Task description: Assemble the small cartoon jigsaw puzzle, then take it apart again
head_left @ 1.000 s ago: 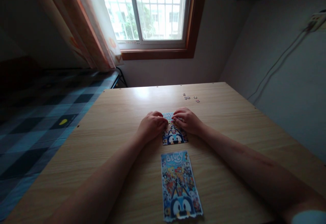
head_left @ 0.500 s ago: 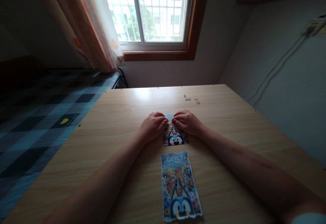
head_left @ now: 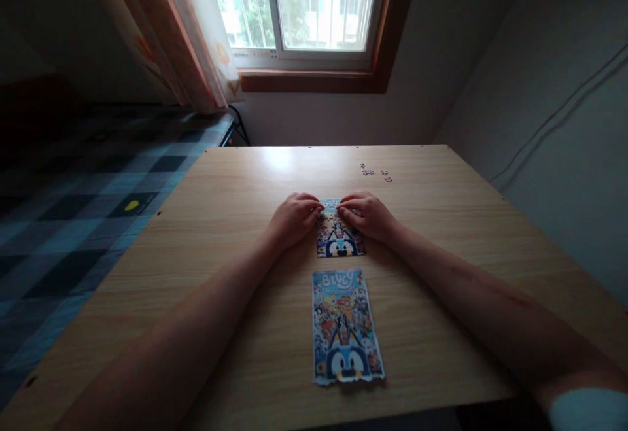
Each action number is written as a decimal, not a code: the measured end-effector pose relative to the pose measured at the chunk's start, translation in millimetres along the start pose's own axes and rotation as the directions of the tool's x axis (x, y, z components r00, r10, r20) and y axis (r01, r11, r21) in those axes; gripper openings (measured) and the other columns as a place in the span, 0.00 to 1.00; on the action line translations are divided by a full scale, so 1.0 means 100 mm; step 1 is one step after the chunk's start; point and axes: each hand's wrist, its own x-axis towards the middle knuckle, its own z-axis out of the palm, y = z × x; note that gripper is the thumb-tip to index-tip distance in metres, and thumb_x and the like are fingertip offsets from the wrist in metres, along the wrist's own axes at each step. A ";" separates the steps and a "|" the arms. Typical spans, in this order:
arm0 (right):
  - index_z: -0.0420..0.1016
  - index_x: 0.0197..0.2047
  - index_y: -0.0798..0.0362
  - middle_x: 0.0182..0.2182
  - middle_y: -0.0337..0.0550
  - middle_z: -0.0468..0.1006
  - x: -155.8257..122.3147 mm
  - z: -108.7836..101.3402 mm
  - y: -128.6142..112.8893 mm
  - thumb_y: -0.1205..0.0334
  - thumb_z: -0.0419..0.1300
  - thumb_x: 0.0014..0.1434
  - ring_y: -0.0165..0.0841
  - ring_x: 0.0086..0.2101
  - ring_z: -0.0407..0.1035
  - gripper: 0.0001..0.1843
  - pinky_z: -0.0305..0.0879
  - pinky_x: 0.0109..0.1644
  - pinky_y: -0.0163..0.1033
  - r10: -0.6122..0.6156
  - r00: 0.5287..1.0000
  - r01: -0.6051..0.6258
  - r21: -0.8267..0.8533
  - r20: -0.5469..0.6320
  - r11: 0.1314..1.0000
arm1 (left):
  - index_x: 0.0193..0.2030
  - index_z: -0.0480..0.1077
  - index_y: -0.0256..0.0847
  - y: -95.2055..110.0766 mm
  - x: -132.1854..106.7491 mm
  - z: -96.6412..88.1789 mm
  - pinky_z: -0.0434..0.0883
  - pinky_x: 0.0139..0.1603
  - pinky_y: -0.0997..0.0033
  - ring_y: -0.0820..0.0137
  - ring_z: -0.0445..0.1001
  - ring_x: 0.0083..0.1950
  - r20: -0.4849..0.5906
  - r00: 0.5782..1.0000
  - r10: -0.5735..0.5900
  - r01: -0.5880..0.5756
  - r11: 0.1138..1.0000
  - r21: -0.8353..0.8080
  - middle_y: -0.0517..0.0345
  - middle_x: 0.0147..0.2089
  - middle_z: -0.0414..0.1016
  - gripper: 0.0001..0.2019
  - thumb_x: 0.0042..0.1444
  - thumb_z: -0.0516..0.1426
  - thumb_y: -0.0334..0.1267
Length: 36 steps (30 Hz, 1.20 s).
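Note:
A small jigsaw puzzle (head_left: 341, 244) lies flat on the table, with a blue cartoon dog's face at its near edge. My left hand (head_left: 297, 217) rests at its upper left side, fingers curled together onto the edge. From the opposite side, my right hand (head_left: 367, 214) has its thumb and fingers closed on the upper right part. The fingertips cover parts of both edges; any loose piece under them is too small to make out. Nearer to me lies a printed picture sheet (head_left: 346, 329) with the same dog and a torn lower edge, touched by neither hand.
Several loose puzzle pieces (head_left: 367, 172) lie toward the far right of the wooden table (head_left: 235, 222). A bed with a checked cover (head_left: 93, 222) stands to the left. Behind the table are a window (head_left: 324, 12) and a curtain (head_left: 181, 45).
The camera view has tilted down, so table and hands appear higher and the table's near edge shows. Both hands stay at the puzzle; the right fingers have shifted slightly outward from its middle.

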 end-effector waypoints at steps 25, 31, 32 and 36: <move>0.82 0.42 0.51 0.43 0.45 0.80 0.01 -0.03 0.03 0.65 0.59 0.62 0.36 0.45 0.73 0.10 0.68 0.53 0.43 0.037 0.996 -0.032 0.057 -0.081 0.998 | 0.37 0.79 0.41 -0.05 0.00 -0.12 0.73 0.41 0.68 0.68 0.77 0.38 -0.230 0.939 -0.256 0.223 0.961 -0.162 0.54 0.40 0.81 0.11 0.61 0.54 0.36; 0.80 0.45 0.49 0.46 0.45 0.79 0.14 -0.65 0.29 0.64 0.57 0.62 0.42 0.50 0.69 0.12 0.57 0.63 0.55 0.185 0.865 -0.258 -0.097 -0.467 0.961 | 0.37 0.79 0.41 -0.10 0.00 -0.15 0.73 0.38 0.69 0.66 0.77 0.41 -0.242 0.913 -0.328 0.284 0.937 -0.202 0.54 0.40 0.81 0.13 0.61 0.53 0.40; 0.80 0.47 0.50 0.46 0.46 0.78 0.15 -0.77 0.39 0.64 0.57 0.62 0.42 0.50 0.69 0.13 0.58 0.63 0.54 0.201 0.821 -0.289 -0.086 -0.534 0.954 | 0.37 0.79 0.41 -0.11 -0.01 -0.15 0.73 0.39 0.68 0.66 0.78 0.41 -0.243 0.911 -0.333 0.288 0.936 -0.203 0.54 0.41 0.81 0.13 0.61 0.53 0.41; 0.76 0.51 0.56 0.47 0.51 0.78 0.04 -0.98 0.86 0.64 0.55 0.58 0.41 0.47 0.71 0.19 0.65 0.58 0.49 0.303 0.679 -0.395 0.015 -0.669 0.918 | 0.38 0.79 0.41 -0.14 0.00 -0.15 0.73 0.41 0.65 0.64 0.78 0.41 -0.201 0.915 -0.350 0.316 0.931 -0.183 0.54 0.41 0.81 0.14 0.60 0.53 0.42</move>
